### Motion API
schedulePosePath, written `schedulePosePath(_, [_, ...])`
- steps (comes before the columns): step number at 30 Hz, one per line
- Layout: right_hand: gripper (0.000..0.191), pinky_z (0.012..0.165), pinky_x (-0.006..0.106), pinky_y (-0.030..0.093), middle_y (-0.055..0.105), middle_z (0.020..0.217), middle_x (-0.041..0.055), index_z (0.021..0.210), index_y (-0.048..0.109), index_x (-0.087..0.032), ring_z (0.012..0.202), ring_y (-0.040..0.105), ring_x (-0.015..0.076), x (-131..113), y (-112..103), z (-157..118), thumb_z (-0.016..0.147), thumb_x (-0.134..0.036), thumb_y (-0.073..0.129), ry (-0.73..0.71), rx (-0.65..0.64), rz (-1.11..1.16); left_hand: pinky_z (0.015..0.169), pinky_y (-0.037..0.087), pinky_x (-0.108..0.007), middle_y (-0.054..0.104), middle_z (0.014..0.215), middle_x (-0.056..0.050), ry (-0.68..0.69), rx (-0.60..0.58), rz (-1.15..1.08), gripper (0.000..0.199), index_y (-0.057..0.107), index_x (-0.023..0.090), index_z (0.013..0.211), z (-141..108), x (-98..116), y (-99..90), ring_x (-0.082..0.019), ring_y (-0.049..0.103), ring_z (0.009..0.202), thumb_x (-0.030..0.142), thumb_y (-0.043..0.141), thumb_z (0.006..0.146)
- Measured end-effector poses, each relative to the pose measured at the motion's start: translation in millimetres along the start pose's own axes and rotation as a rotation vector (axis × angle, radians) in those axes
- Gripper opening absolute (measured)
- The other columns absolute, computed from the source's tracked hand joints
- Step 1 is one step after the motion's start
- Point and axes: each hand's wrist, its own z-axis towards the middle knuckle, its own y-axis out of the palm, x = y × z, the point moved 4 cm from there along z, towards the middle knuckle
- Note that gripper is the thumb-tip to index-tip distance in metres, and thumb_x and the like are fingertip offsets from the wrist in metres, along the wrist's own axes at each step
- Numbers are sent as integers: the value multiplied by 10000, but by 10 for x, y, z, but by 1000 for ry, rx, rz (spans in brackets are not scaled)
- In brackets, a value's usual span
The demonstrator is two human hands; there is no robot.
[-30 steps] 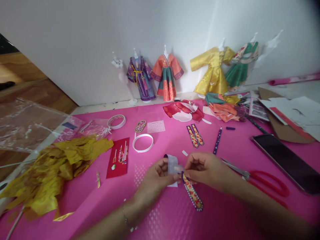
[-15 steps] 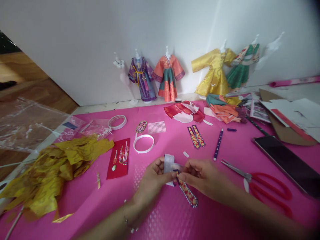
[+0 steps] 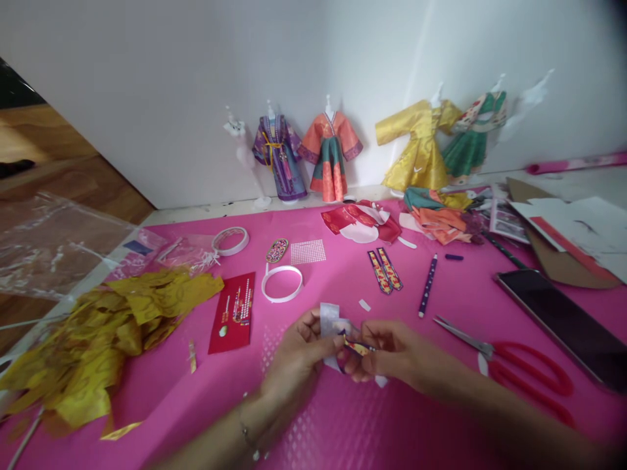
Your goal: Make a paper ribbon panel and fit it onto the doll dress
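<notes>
Patterned strip [image 3: 361,348], navy-edged: lower centre of frame, pinched between the left hand [image 3: 301,346] and right hand [image 3: 394,349], which nearly meet. Left thumb clamps its upper end together with a pale band [image 3: 329,316]; right thumb and fingers close on its other end.

Near the right hand: paper chip [image 3: 364,305], above; marker [image 3: 428,290], just above the wrist; scissors [image 3: 484,349], blades apart, toward the forearm. Farther right: phone [image 3: 563,326].

Centre: two trims [image 3: 385,271], bead sheet [image 3: 307,251], patch [image 3: 277,250], tape roll [image 3: 281,299]. Left: red card [image 3: 232,316], yellow scraps [image 3: 147,310], clear bag [image 3: 73,241]. All on a pink sheet [image 3: 186,424].

Upper frame, along the wall: purple gown [image 3: 281,163], coral gown [image 3: 329,163], yellow gown [image 3: 416,156], green dress [image 3: 467,153].

Hidden: much of the strip, behind the right fingers; lower part of the band, behind the left thumb. Cut off: bag and scraps, at the left edge; both forearms, below. Hard to make out: contents of the bag; items jumbled behind the fabric heap [image 3: 438,222], upper right.
</notes>
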Motion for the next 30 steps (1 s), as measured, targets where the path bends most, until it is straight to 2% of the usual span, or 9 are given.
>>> schedulePosePath(3, [389,668,289,513,713,739,10,690,398,-219,667,678,145,-1,47,8,667,-352,763,50,-115,262,532,476,-207,707,734,-7,22,10,-5,378,642,144,931,-12,11,-4,-84,591,516,166,872,631])
schedulePosePath(8, [292,592,250,513,738,713,15,783,551,-184,556,656,107,-27,-19,6,727,-358,779,27,-51,231,587,501,-216,719,788,-22,4,70,8,400,637,144,947,-28,57,-1,-98,620,584,160,874,625])
schedulePosePath(12, [283,513,237,487,727,688,11,824,587,-185,487,605,101,-81,-149,-2,767,-413,744,-50,111,150,606,520,-234,725,838,-49,-19,115,-36,384,630,132,979,-27,63,-5,-115,634,626,193,850,671])
schedulePosePath(15, [222,514,244,468,720,709,-1,862,552,-212,491,588,107,-164,-236,-43,841,-405,659,-197,322,41,650,544,-267,734,891,-88,-67,133,-69,377,619,126,1011,-36,42,-3,-161,677,718,227,826,713])
schedulePosePath(18, [87,584,270,460,697,734,4,868,560,-226,604,618,142,-259,-238,-117,905,-305,566,-410,469,-334,651,551,-282,733,882,-93,-112,104,-80,379,622,122,1012,-43,19,20,-172,681,719,251,824,719])
schedulePosePath(21, [137,697,307,459,690,834,41,885,611,-225,755,639,178,-267,-152,-146,917,-165,492,-583,408,-814,654,552,-273,724,858,-72,-120,93,-90,359,639,121,982,-45,15,37,-149,661,696,280,827,721])
schedulePosePath(23, [200,742,315,459,691,923,61,908,616,-226,827,644,189,-219,-137,-136,908,-105,457,-616,352,-959,665,552,-272,720,862,-66,-109,102,-101,356,650,122,963,-45,21,42,-151,658,723,302,834,717])
schedulePosePath(27, [236,706,293,447,679,933,51,916,603,-224,811,631,178,-187,-150,-118,843,-40,474,-602,328,-957,670,532,-261,715,867,-51,-92,99,-69,391,655,129,963,-45,30,46,-140,652,712,257,870,663])
schedulePosePath(30, [228,634,262,414,645,822,15,856,599,-212,710,581,148,-231,-131,-116,767,-18,519,-499,322,-835,618,499,-240,708,826,-27,-60,109,4,421,651,136,954,-40,33,18,-117,628,634,194,885,609])
